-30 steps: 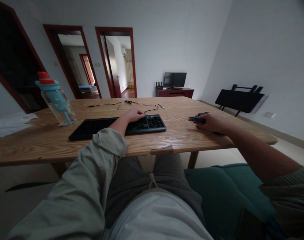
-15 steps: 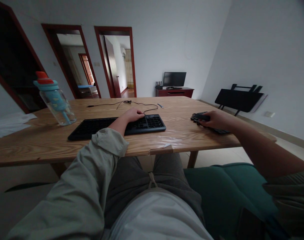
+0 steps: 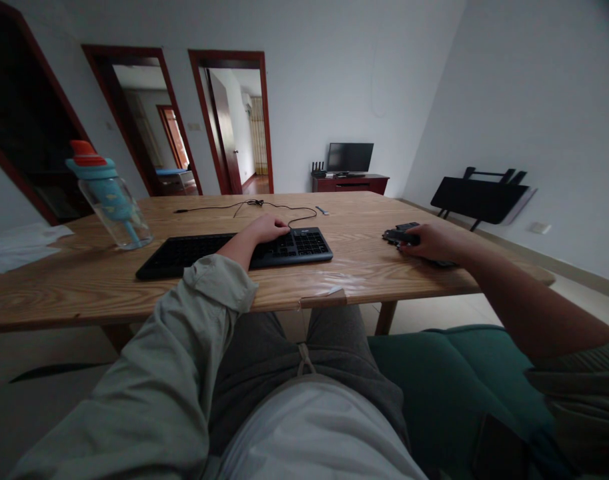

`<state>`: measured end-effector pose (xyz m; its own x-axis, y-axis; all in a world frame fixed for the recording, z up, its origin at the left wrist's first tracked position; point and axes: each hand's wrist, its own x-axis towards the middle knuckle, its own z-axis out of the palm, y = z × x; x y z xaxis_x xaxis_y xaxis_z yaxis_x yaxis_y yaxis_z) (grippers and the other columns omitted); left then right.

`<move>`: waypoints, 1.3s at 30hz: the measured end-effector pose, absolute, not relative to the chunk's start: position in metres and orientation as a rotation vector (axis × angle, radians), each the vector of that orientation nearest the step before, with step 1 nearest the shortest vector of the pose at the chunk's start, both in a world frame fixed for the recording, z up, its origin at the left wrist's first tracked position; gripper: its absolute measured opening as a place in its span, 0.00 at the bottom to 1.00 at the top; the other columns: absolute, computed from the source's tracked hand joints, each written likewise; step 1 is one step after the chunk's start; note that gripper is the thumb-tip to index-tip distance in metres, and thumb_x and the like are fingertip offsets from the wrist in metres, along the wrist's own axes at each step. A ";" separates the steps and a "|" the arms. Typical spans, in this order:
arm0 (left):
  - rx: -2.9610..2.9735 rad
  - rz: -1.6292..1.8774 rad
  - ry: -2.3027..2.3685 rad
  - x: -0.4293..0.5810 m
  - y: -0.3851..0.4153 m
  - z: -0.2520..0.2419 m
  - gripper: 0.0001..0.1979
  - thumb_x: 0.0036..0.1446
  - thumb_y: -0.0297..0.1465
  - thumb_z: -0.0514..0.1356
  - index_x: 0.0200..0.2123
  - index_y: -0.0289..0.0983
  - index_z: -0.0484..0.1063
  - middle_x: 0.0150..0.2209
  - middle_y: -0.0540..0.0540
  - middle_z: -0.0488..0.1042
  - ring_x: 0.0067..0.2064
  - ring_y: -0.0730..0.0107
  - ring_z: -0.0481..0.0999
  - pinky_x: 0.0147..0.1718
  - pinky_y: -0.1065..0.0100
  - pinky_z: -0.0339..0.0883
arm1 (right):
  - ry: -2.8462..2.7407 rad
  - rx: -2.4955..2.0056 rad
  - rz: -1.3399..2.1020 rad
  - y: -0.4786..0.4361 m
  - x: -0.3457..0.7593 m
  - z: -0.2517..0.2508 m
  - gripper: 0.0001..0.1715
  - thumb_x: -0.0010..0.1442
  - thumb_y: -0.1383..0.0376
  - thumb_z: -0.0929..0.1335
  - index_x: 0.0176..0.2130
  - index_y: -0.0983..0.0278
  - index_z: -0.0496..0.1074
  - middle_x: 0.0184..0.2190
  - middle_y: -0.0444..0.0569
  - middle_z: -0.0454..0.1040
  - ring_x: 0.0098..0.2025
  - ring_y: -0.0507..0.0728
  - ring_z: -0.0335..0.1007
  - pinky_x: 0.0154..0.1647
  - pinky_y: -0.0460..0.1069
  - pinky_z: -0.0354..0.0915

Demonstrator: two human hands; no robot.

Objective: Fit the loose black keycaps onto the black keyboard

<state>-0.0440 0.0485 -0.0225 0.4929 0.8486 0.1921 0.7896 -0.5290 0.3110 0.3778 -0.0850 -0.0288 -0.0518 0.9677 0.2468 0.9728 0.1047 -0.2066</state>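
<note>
Fingers of the left hand rest flat and loose on the black keyboard mid-desk, while the right hand clasps a small dark gadget lying further right.

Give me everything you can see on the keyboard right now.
The keyboard is a flat, black, full-width board with dark keys and a number block at its right end, seemingly plastic. It lies flat on the wooden table, roughly parallel to the near edge. The left hand rests on its right part. A thin black cable lies behind it; whether it plugs in is unclear.
</note>
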 end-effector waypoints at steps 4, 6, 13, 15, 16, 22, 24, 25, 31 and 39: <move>2.572 0.466 1.425 -0.044 0.049 -0.022 0.17 0.63 0.38 0.59 0.46 0.35 0.83 0.43 0.42 0.83 0.43 0.59 0.78 0.44 0.64 0.67 | -2.098 -1.929 -0.056 -0.089 0.375 -0.025 0.14 0.54 0.55 0.73 0.36 0.62 0.81 0.23 0.49 0.76 0.25 0.56 0.67 0.27 0.52 0.59; 2.578 0.451 1.417 -0.044 0.050 -0.022 0.17 0.63 0.37 0.58 0.47 0.35 0.83 0.43 0.42 0.83 0.43 0.60 0.78 0.44 0.64 0.67 | -2.131 -1.935 -0.062 -0.091 0.373 -0.023 0.15 0.56 0.56 0.72 0.37 0.64 0.81 0.24 0.50 0.77 0.26 0.56 0.68 0.28 0.51 0.59; 2.534 0.471 1.444 -0.043 0.048 -0.022 0.16 0.64 0.37 0.59 0.46 0.36 0.83 0.44 0.43 0.83 0.43 0.61 0.79 0.43 0.66 0.67 | -2.149 -1.944 -0.064 -0.095 0.365 -0.020 0.13 0.58 0.58 0.70 0.37 0.64 0.81 0.25 0.50 0.78 0.25 0.56 0.68 0.28 0.51 0.59; 2.529 0.478 1.443 -0.044 0.049 -0.022 0.16 0.63 0.37 0.59 0.46 0.36 0.83 0.43 0.43 0.83 0.42 0.62 0.78 0.43 0.67 0.67 | -2.150 -1.944 -0.052 -0.096 0.364 -0.019 0.12 0.58 0.59 0.71 0.37 0.64 0.81 0.26 0.50 0.78 0.26 0.56 0.68 0.28 0.51 0.60; 2.530 0.482 1.438 -0.044 0.049 -0.023 0.16 0.63 0.37 0.60 0.46 0.36 0.83 0.43 0.43 0.83 0.42 0.62 0.78 0.43 0.67 0.67 | -2.141 -1.955 -0.046 -0.097 0.364 -0.017 0.13 0.59 0.59 0.71 0.38 0.64 0.81 0.27 0.51 0.78 0.26 0.56 0.69 0.28 0.51 0.60; 2.554 0.489 1.422 -0.045 0.054 -0.026 0.17 0.63 0.38 0.59 0.46 0.35 0.83 0.42 0.43 0.83 0.41 0.62 0.77 0.42 0.66 0.67 | -2.066 -1.934 0.014 -0.092 0.380 -0.012 0.14 0.60 0.58 0.70 0.41 0.62 0.82 0.34 0.54 0.81 0.30 0.59 0.73 0.31 0.52 0.64; 2.554 0.489 1.428 -0.045 0.054 -0.025 0.17 0.62 0.38 0.59 0.45 0.36 0.83 0.41 0.44 0.83 0.40 0.62 0.77 0.42 0.66 0.67 | -2.045 -1.916 0.020 -0.089 0.388 -0.012 0.15 0.61 0.58 0.70 0.42 0.63 0.82 0.35 0.55 0.81 0.31 0.59 0.73 0.32 0.53 0.65; 2.555 0.488 1.429 -0.045 0.054 -0.025 0.16 0.62 0.38 0.59 0.45 0.36 0.83 0.41 0.44 0.83 0.40 0.62 0.77 0.41 0.66 0.66 | -2.041 -1.921 0.022 -0.087 0.391 -0.013 0.16 0.61 0.58 0.70 0.43 0.63 0.82 0.34 0.56 0.81 0.30 0.59 0.73 0.32 0.53 0.65; 2.541 0.488 1.417 -0.045 0.051 -0.023 0.17 0.62 0.38 0.59 0.45 0.36 0.83 0.42 0.43 0.83 0.41 0.61 0.77 0.41 0.65 0.66 | -2.079 -2.030 0.030 -0.079 0.400 -0.022 0.16 0.58 0.54 0.71 0.40 0.61 0.83 0.29 0.52 0.80 0.26 0.58 0.70 0.27 0.53 0.62; 2.552 0.480 1.425 -0.046 0.057 -0.026 0.18 0.60 0.40 0.59 0.43 0.36 0.84 0.37 0.44 0.82 0.38 0.61 0.76 0.39 0.65 0.65 | -2.070 -2.083 0.009 -0.080 0.394 -0.022 0.19 0.62 0.54 0.69 0.43 0.64 0.82 0.27 0.53 0.78 0.24 0.56 0.68 0.25 0.51 0.58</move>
